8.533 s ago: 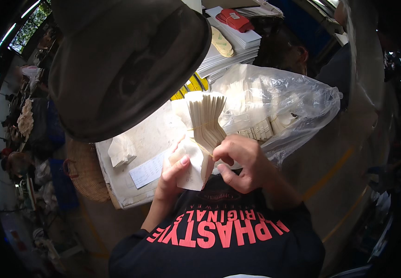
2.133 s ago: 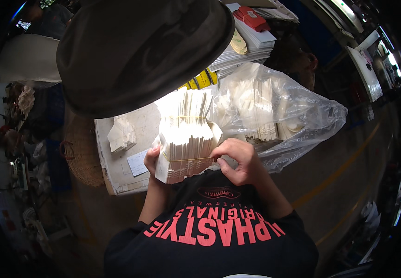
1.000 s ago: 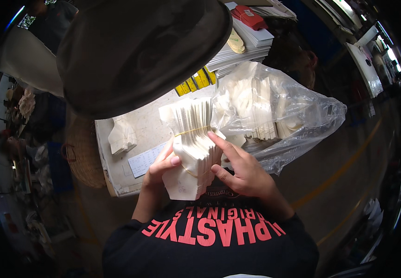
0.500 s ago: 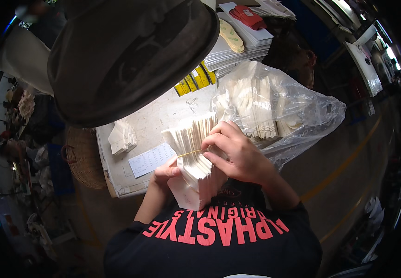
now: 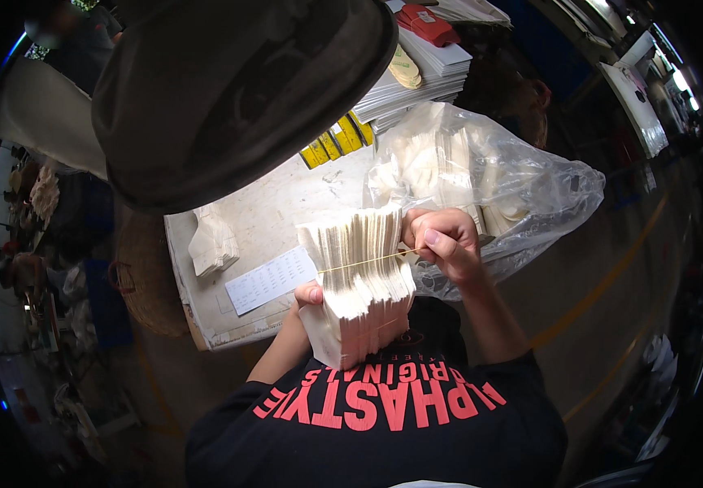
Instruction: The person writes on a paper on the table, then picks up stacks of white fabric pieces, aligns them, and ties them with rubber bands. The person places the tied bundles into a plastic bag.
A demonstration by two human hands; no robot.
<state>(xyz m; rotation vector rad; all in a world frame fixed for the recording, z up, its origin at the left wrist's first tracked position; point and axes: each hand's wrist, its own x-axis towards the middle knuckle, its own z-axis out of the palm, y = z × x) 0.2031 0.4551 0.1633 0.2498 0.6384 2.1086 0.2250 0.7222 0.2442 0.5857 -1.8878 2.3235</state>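
Note:
In front of my chest stands a thick bundle of off-white flat cut pieces [image 5: 363,301], their edges fanned side by side. My left hand [image 5: 308,296] grips the bundle from its left side, with the thumb at its edge and the other fingers hidden behind it. A thin yellow rubber band [image 5: 361,263] runs across the front of the bundle. Closed on the band's right end, my right hand [image 5: 449,237] stretches it out past the bundle's right side.
A clear plastic bag [image 5: 550,183] of similar pieces lies at the right. On the white table [image 5: 262,211] are a small stack of pieces [image 5: 215,244] and a written sheet [image 5: 270,281]. Yellow-black items [image 5: 333,145] sit farther back. A large dark hood [image 5: 237,106] hangs over the upper left.
My right hand has moved right, away from the bundle's face, pulling the rubber band outward. The bundle now shows more of its front and stands a little farther right.

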